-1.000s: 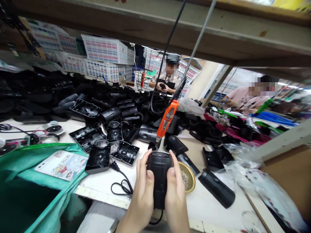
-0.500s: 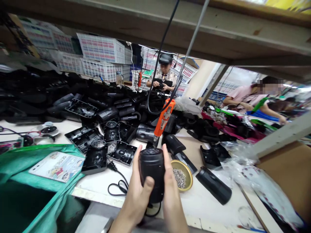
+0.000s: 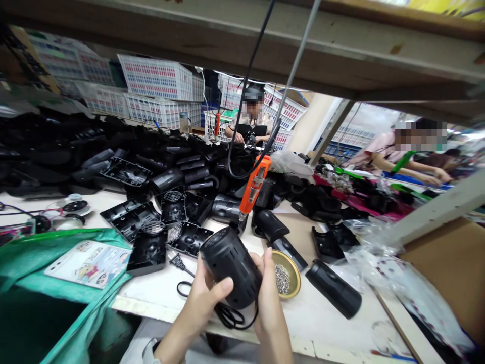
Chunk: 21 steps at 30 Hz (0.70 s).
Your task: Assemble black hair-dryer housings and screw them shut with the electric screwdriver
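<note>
Between my hands is a black cylindrical plastic housing [image 3: 233, 268] with a grille on its end, tilted to the left. My left hand [image 3: 206, 290] grips its left side, thumb across the front. My right hand [image 3: 267, 288] wraps its lower right side; some of those fingers are hidden behind it. A black power cord [image 3: 231, 318] loops beneath the housing, and its plug [image 3: 178, 260] lies on the table to the left. Just beyond hangs an orange electric screwdriver [image 3: 254, 187], tip down. A yellowish bowl of small screws [image 3: 297, 283] sits right of my right hand.
Black half-shells [image 3: 147, 247] lie left, with a large heap of black parts behind. Another shell [image 3: 333, 289] rests at right. A green cloth-lined bin [image 3: 94, 313] stands front left. Overhead runs a shelf beam [image 3: 212, 30]. Two people work across the table.
The housing has turned from upright to tilted, its grille end swinging left. My right hand has shifted to its lower right side. The cord loops have drawn in under the housing.
</note>
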Tool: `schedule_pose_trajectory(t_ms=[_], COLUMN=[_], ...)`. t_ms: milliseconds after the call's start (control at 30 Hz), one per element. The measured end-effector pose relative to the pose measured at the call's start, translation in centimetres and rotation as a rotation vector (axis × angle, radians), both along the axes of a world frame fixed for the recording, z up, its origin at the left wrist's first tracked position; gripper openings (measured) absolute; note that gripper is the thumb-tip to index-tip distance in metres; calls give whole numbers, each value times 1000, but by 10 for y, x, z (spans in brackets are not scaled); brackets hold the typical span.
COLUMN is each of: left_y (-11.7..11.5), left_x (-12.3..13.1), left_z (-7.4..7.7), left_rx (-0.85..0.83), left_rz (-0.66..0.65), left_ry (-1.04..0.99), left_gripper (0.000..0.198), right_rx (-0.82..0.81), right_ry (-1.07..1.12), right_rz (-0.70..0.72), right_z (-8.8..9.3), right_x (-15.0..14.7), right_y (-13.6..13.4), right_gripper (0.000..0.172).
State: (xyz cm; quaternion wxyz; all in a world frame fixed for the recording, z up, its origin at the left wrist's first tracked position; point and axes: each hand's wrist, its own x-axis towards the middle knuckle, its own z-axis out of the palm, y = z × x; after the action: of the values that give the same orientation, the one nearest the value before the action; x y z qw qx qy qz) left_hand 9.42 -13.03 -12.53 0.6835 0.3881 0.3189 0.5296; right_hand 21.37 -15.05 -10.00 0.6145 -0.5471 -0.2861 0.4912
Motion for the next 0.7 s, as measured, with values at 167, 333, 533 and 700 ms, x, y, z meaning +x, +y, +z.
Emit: schedule_pose_trajectory(t_ms=[167,333,533,700], left_y=[13,20,-4,9], left_x=[-49,-71,-28,-22], left_z=[1,22,35,40], left_rx=[348,509,490,271], left_rz=[-404,-248,273,146], left_ry=[194,281,398,527], left_gripper=[111,81,30,45], right_rx=[62,395,578,337], right_ry=[-134,-589,-746,-712], right_rz=[-152,-210,-232,-229], right_z=[7,11,5,3], right_x=[8,1,-11,-11], right_y=[-13,-22,-20,-18], right_gripper=[52,24,17,32])
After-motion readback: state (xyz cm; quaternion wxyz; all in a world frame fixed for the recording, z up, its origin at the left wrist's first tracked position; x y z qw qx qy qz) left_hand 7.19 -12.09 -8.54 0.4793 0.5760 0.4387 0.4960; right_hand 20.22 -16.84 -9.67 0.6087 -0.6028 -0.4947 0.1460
